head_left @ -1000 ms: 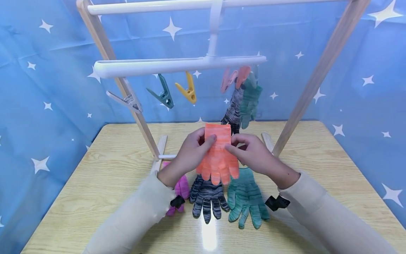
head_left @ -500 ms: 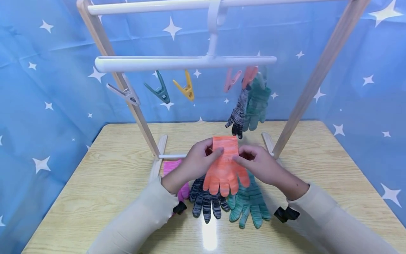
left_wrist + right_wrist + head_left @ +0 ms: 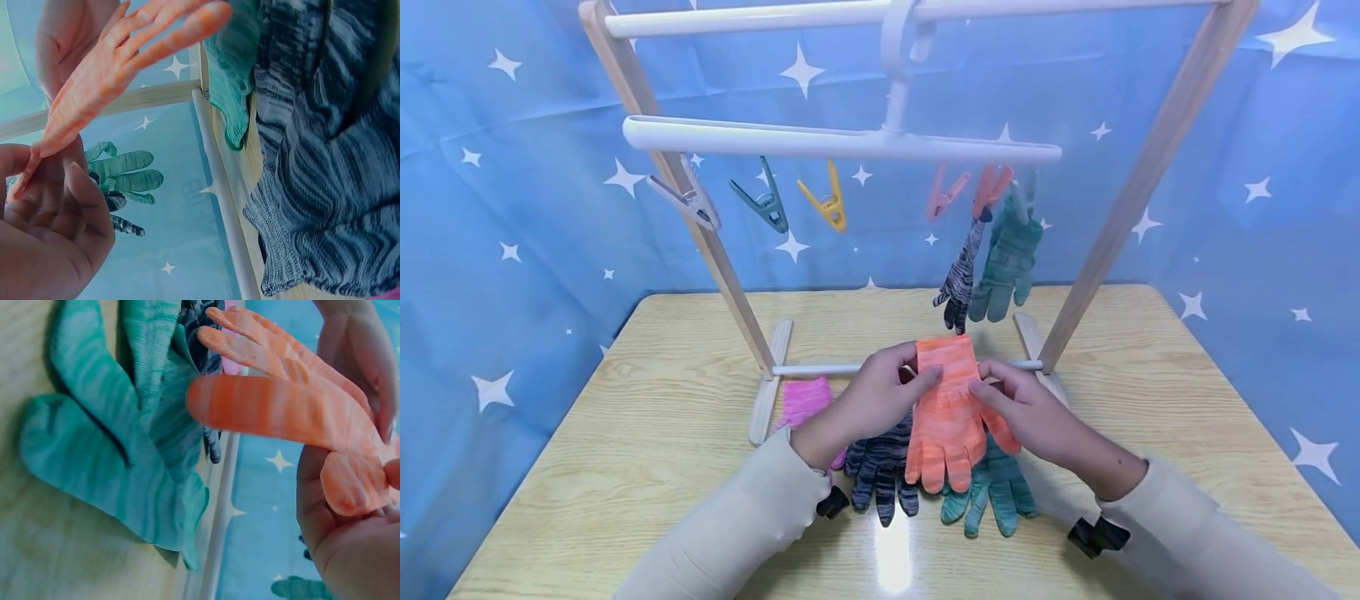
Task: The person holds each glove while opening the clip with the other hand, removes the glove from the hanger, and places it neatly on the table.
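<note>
Between both hands an orange knitted glove (image 3: pixel 951 408) hangs above the table, cuff up and fingers down. The left hand (image 3: pixel 891 387) pinches its cuff from the left, thumb in front. At the right edge, just below the cuff, the right hand (image 3: pixel 1022 408) pinches it between thumb and fingers. Beneath it on the table lie a black-and-grey glove (image 3: pixel 880 475) and a green glove (image 3: pixel 1000 496), both partly covered from the head view. A pink glove (image 3: pixel 805 400) lies further left, partly behind the left forearm.
A white hanger (image 3: pixel 835 143) hangs from a wooden rack (image 3: pixel 1157 167). Grey, dark green, yellow and pink clothespins (image 3: pixel 827 196) are on it. At its right end a black-and-grey glove (image 3: pixel 962 275) and a green glove (image 3: pixel 1009 258) hang from clothespins.
Both hands have moved down and to the right with the orange glove. More of the pink glove's cuff shows now. The hanger and its hanging gloves have swung slightly.
</note>
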Available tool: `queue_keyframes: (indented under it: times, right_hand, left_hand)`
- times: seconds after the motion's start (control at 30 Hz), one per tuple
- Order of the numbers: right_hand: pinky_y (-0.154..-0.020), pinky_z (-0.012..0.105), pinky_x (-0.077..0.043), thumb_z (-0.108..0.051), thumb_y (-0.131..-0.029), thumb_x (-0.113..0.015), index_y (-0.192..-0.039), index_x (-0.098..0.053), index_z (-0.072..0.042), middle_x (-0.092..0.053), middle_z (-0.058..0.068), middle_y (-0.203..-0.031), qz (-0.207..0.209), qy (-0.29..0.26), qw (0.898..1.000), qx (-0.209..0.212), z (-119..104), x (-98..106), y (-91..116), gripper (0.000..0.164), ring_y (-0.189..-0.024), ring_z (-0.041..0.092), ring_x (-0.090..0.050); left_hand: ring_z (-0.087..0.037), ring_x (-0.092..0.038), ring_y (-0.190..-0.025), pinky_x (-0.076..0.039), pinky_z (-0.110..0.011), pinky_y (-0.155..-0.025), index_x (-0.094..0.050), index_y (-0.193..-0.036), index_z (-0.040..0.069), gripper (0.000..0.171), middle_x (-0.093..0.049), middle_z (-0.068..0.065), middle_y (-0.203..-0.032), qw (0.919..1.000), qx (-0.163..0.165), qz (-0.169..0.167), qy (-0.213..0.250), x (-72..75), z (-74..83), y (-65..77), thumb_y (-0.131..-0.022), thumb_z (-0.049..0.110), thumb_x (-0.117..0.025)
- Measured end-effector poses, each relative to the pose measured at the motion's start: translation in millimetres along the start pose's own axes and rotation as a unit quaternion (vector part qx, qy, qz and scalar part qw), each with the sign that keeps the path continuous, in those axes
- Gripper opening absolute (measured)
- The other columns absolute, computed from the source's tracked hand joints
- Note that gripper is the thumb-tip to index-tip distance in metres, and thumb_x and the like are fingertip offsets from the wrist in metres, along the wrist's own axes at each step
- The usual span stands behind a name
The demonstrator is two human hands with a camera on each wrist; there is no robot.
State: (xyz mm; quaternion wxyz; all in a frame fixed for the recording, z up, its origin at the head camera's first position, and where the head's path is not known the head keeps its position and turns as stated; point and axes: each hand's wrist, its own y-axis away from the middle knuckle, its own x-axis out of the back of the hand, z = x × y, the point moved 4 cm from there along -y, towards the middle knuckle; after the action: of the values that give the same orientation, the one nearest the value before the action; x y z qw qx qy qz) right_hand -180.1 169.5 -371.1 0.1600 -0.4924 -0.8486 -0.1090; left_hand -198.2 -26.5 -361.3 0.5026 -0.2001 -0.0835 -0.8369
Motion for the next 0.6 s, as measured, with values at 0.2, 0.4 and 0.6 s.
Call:
queue_keyframes:
  times: [0.2,0.4,0.6]
  right_hand:
    - [-0.053,0.031,-0.047,-0.031,-0.106,-0.05,-0.126,-0.056,-0.008,-0.055,0.008,-0.073,0.002,-0.011,1.0,-0.024,8.7,-2.3,5.7,0.031,-0.052,0.017,-0.05]
    - [-0.08,0.03,-0.057,-0.033,-0.103,-0.055,-0.142,-0.053,-0.007,-0.069,0.013,-0.117,-0.011,-0.008,0.999,-0.042,10.7,-3.4,9.6,0.047,-0.093,0.015,-0.068]
    - [-0.075,0.032,-0.057,-0.032,-0.104,-0.054,-0.132,-0.061,-0.005,-0.071,0.013,-0.109,-0.019,-0.015,0.999,-0.041,9.8,-4.9,14.7,0.04,-0.086,0.016,-0.068]
  left_hand:
    - [-0.015,-0.053,-0.063,-0.046,-0.027,-0.057,-0.065,-0.109,0.015,0.02,-0.063,-0.002,-0.084,1.0,-0.005,-0.005,0.002,-5.8,-0.7,1.8,-0.104,0.031,-0.054]
    - [-0.018,-0.058,-0.067,-0.048,-0.027,-0.058,-0.065,-0.112,0.017,0.021,-0.065,0.001,-0.086,0.9999,-0.008,-0.006,-0.009,-8.7,1.8,2.3,-0.104,0.033,-0.054]
    - [-0.011,-0.053,-0.062,-0.045,-0.025,-0.056,-0.065,-0.107,0.018,0.02,-0.063,0.002,-0.081,0.9994,-0.016,-0.007,-0.029,-12.2,2.0,3.9,-0.104,0.034,-0.053]
